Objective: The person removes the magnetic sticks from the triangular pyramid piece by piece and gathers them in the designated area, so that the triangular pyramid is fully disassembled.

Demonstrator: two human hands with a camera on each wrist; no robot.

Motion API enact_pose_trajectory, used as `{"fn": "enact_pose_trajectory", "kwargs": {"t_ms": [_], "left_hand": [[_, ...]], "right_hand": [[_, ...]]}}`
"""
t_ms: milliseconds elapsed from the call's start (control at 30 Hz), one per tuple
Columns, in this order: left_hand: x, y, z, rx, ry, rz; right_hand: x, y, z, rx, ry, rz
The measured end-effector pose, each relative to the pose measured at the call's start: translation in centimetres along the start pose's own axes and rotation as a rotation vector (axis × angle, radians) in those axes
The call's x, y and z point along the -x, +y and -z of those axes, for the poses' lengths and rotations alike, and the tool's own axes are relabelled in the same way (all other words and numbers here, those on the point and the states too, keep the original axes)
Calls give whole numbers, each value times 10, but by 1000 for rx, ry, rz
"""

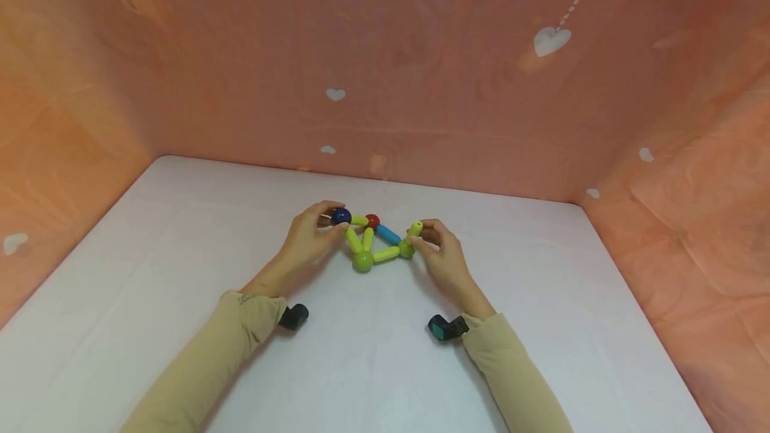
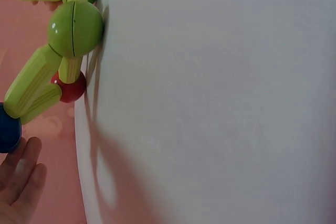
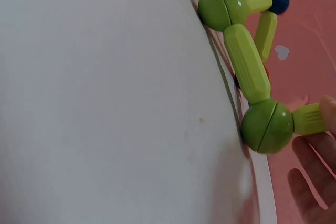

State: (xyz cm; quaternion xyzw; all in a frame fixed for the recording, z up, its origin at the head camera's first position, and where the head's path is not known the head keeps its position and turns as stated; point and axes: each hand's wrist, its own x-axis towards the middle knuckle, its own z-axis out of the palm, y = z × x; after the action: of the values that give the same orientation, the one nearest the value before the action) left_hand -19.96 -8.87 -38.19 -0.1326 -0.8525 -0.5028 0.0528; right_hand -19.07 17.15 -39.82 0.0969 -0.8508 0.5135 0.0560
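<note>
A joined frame of toy balls and rods sits on the white table. Between thumb and fingers, my left hand (image 1: 308, 236) holds the blue ball (image 1: 341, 217), raised above the table at the frame's left corner. Yellow-green rods run from it to the red ball (image 1: 373, 221) at the back and the front green ball (image 1: 363, 261). A blue rod (image 1: 388, 235) links the red ball to the right green ball (image 3: 268, 126). My right hand (image 1: 446, 258) pinches a yellow-green rod (image 3: 308, 119) that sticks up from that right ball.
Each wrist carries a small black camera, the left camera (image 1: 294, 317) and the right camera (image 1: 448, 328). An orange cloth (image 1: 421, 85) with white hearts encloses the back and sides of the white table (image 1: 373, 366).
</note>
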Motion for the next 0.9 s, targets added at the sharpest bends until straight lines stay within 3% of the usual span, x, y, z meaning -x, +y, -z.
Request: {"fn": "enact_pose_trajectory", "kwargs": {"t_ms": [233,433,667,900], "left_hand": [[3,-6,6,-6,-31,54],[7,-12,10,-30,-37,64],[6,-11,11,-56,-32,50],[4,-12,11,-70,-17,5]], "right_hand": [[3,1,5,-19,-8,-58],[6,3,13,6,-19,-95],[1,1,20,19,-50,22],[-2,-3,22,104,-44,3]]}}
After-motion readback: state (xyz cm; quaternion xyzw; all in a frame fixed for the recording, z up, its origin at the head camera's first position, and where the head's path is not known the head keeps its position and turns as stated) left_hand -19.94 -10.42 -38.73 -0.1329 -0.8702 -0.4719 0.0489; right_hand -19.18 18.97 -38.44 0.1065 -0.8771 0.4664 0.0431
